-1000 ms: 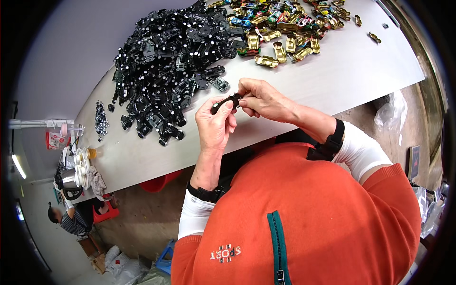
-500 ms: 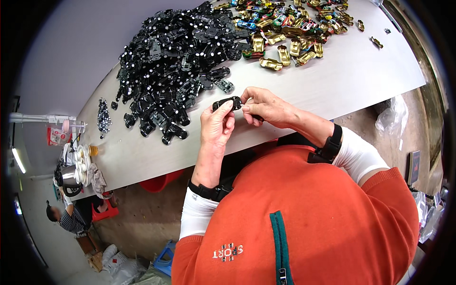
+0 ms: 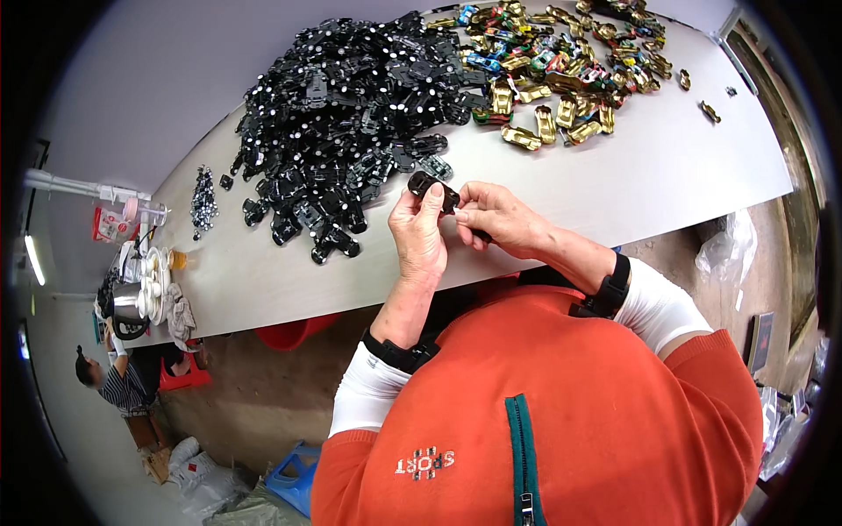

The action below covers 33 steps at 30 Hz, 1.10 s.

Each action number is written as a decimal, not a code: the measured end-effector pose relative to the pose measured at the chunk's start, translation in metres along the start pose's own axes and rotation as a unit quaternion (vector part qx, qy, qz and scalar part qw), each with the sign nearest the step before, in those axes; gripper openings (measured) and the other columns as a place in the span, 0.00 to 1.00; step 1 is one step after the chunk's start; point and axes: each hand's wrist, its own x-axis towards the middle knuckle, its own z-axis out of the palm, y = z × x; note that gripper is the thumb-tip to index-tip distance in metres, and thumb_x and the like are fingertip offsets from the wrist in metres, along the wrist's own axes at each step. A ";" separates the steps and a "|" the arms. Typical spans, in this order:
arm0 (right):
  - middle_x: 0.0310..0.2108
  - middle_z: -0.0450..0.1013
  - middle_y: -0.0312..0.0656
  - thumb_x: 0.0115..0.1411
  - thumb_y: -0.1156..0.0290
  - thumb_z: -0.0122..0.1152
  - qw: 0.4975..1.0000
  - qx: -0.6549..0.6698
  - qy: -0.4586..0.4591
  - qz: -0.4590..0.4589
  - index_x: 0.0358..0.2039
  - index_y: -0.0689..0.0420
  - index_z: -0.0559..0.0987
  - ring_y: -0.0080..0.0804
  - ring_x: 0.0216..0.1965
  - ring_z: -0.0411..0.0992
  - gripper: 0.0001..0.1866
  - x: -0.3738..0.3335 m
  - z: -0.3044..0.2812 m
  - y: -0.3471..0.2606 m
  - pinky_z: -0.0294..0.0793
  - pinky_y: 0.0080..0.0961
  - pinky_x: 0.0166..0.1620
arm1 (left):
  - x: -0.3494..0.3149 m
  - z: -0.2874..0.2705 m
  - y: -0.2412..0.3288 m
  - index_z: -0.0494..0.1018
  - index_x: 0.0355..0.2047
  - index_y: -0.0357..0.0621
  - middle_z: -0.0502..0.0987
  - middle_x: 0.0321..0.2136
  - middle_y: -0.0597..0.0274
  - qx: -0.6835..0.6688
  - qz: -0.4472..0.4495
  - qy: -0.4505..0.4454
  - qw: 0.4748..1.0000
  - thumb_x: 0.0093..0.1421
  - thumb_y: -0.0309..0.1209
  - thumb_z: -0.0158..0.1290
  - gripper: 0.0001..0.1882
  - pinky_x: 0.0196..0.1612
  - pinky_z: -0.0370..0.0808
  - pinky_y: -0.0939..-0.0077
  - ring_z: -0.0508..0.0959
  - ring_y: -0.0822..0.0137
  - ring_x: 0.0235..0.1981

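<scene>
My left hand [image 3: 421,235] is closed on a black toy car chassis [image 3: 432,189], thumb on top, just above the near part of the table. Close beside it, my right hand [image 3: 502,219] grips a slim tool with a black handle [image 3: 481,235]. The tool's thin end points at the chassis's near end; its tip is too small to make out. Beyond my hands lies a big heap of black toy car chassis [image 3: 351,114] with pale wheel ends. Gold and coloured toy car bodies [image 3: 570,110] are piled to its right.
A small pile of shiny little parts [image 3: 203,203] lies on the grey table [image 3: 684,167] at left. Cups on a tray [image 3: 156,285] and a kettle [image 3: 128,309] stand near the left end. A person [image 3: 118,381] sits beyond there. A red tub [image 3: 296,333] is below the table edge.
The chassis has tilted in my left hand, its far end now pointing up and left. Both hands stay close together. The whole view has shifted slightly.
</scene>
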 end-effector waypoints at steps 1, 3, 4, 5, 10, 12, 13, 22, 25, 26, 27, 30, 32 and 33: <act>0.21 0.71 0.35 0.62 0.71 0.50 0.999 -0.024 -0.031 0.024 0.35 0.56 0.69 0.17 0.19 0.66 0.04 -0.003 -0.003 -0.007 0.65 0.14 0.23 | -0.002 0.000 0.005 0.72 0.35 0.39 0.75 0.29 0.65 -0.026 -0.040 -0.025 0.999 0.59 0.28 0.54 0.06 0.21 0.69 0.86 0.73 0.76 0.25; 0.21 0.72 0.35 0.62 0.72 0.51 0.997 -0.074 -0.015 0.003 0.33 0.57 0.71 0.16 0.20 0.67 0.04 -0.008 -0.017 -0.015 0.66 0.13 0.23 | -0.005 -0.004 0.017 0.72 0.37 0.39 0.75 0.29 0.64 0.017 -0.064 -0.070 0.995 0.60 0.29 0.52 0.07 0.21 0.69 0.87 0.72 0.77 0.24; 0.22 0.72 0.34 0.62 0.72 0.51 0.995 -0.099 -0.004 -0.006 0.33 0.58 0.72 0.15 0.20 0.67 0.04 -0.010 -0.024 -0.020 0.66 0.13 0.23 | -0.005 -0.008 0.022 0.72 0.38 0.39 0.75 0.29 0.63 0.037 -0.079 -0.094 0.992 0.61 0.29 0.51 0.08 0.21 0.69 0.87 0.72 0.77 0.24; 0.21 0.72 0.33 0.61 0.73 0.52 0.995 -0.096 0.026 -0.021 0.30 0.58 0.75 0.14 0.21 0.68 0.05 -0.013 -0.027 -0.026 0.67 0.12 0.24 | -0.003 -0.018 0.022 0.72 0.39 0.39 0.76 0.29 0.61 0.090 -0.095 -0.127 0.983 0.62 0.30 0.51 0.09 0.21 0.67 0.89 0.70 0.79 0.22; 0.21 0.72 0.34 0.60 0.73 0.53 0.991 -0.132 0.020 -0.004 0.34 0.61 0.77 0.15 0.21 0.68 0.07 -0.015 -0.024 -0.039 0.66 0.13 0.23 | -0.012 -0.030 0.021 0.73 0.39 0.38 0.76 0.26 0.63 0.153 -0.172 -0.205 0.952 0.61 0.30 0.51 0.09 0.20 0.61 0.91 0.66 0.81 0.20; 0.21 0.72 0.35 0.59 0.73 0.53 0.990 -0.136 0.010 0.022 0.35 0.62 0.76 0.16 0.20 0.68 0.07 -0.018 -0.019 -0.043 0.66 0.13 0.23 | -0.014 -0.029 0.020 0.74 0.39 0.39 0.76 0.25 0.65 0.169 -0.172 -0.228 0.943 0.60 0.30 0.52 0.09 0.21 0.61 0.91 0.66 0.82 0.20; 0.21 0.72 0.35 0.59 0.73 0.53 0.988 -0.148 0.006 0.034 0.36 0.63 0.76 0.16 0.19 0.67 0.08 -0.020 -0.017 -0.046 0.65 0.12 0.22 | -0.015 -0.028 0.021 0.74 0.39 0.40 0.75 0.25 0.65 0.173 -0.169 -0.241 0.940 0.60 0.29 0.52 0.08 0.22 0.61 0.91 0.66 0.82 0.20; 0.21 0.72 0.37 0.58 0.75 0.53 0.989 -0.136 -0.048 0.032 0.34 0.62 0.73 0.16 0.19 0.68 0.05 -0.020 -0.022 -0.038 0.64 0.12 0.21 | -0.013 -0.025 0.025 0.75 0.37 0.40 0.75 0.24 0.68 0.234 -0.168 -0.292 0.912 0.59 0.26 0.51 0.07 0.25 0.62 0.90 0.65 0.83 0.21; 0.21 0.72 0.37 0.58 0.75 0.54 0.990 -0.121 -0.058 0.042 0.34 0.63 0.73 0.17 0.20 0.68 0.05 -0.022 -0.024 -0.039 0.66 0.13 0.21 | -0.011 -0.026 0.025 0.75 0.37 0.40 0.75 0.24 0.69 0.238 -0.164 -0.299 0.909 0.59 0.26 0.51 0.07 0.25 0.62 0.91 0.65 0.83 0.22; 0.21 0.72 0.37 0.58 0.75 0.53 0.989 -0.126 -0.062 0.049 0.34 0.63 0.73 0.17 0.20 0.69 0.05 -0.023 -0.023 -0.044 0.66 0.13 0.21 | -0.010 -0.026 0.025 0.75 0.37 0.40 0.75 0.24 0.69 0.240 -0.160 -0.301 0.909 0.59 0.26 0.51 0.07 0.25 0.62 0.91 0.65 0.83 0.22; 0.21 0.72 0.37 0.58 0.75 0.53 0.988 -0.132 -0.065 0.057 0.34 0.63 0.73 0.17 0.20 0.69 0.05 -0.024 -0.022 -0.047 0.67 0.14 0.22 | -0.011 -0.025 0.026 0.75 0.36 0.40 0.75 0.24 0.69 0.236 -0.161 -0.299 0.910 0.59 0.26 0.51 0.07 0.25 0.62 0.91 0.66 0.83 0.21; 0.21 0.71 0.37 0.59 0.76 0.53 0.989 -0.129 -0.057 0.040 0.33 0.62 0.72 0.17 0.21 0.69 0.03 -0.020 -0.021 -0.040 0.67 0.14 0.22 | -0.013 -0.022 0.026 0.75 0.36 0.40 0.75 0.23 0.69 0.229 -0.157 -0.294 0.914 0.59 0.26 0.51 0.07 0.25 0.61 0.91 0.66 0.83 0.21; 0.20 0.71 0.36 0.58 0.77 0.52 0.989 -0.135 -0.063 0.021 0.32 0.62 0.72 0.16 0.21 0.69 0.02 -0.021 -0.020 -0.040 0.67 0.13 0.22 | -0.015 -0.021 0.025 0.75 0.36 0.40 0.74 0.23 0.70 0.231 -0.143 -0.290 0.918 0.58 0.26 0.51 0.06 0.24 0.61 0.91 0.65 0.83 0.21; 0.20 0.71 0.36 0.58 0.78 0.52 0.988 -0.137 -0.067 0.011 0.31 0.61 0.72 0.16 0.21 0.68 0.01 -0.021 -0.019 -0.040 0.67 0.13 0.22 | -0.016 -0.021 0.026 0.75 0.36 0.40 0.74 0.23 0.70 0.236 -0.138 -0.289 0.918 0.58 0.26 0.52 0.06 0.24 0.61 0.91 0.65 0.83 0.21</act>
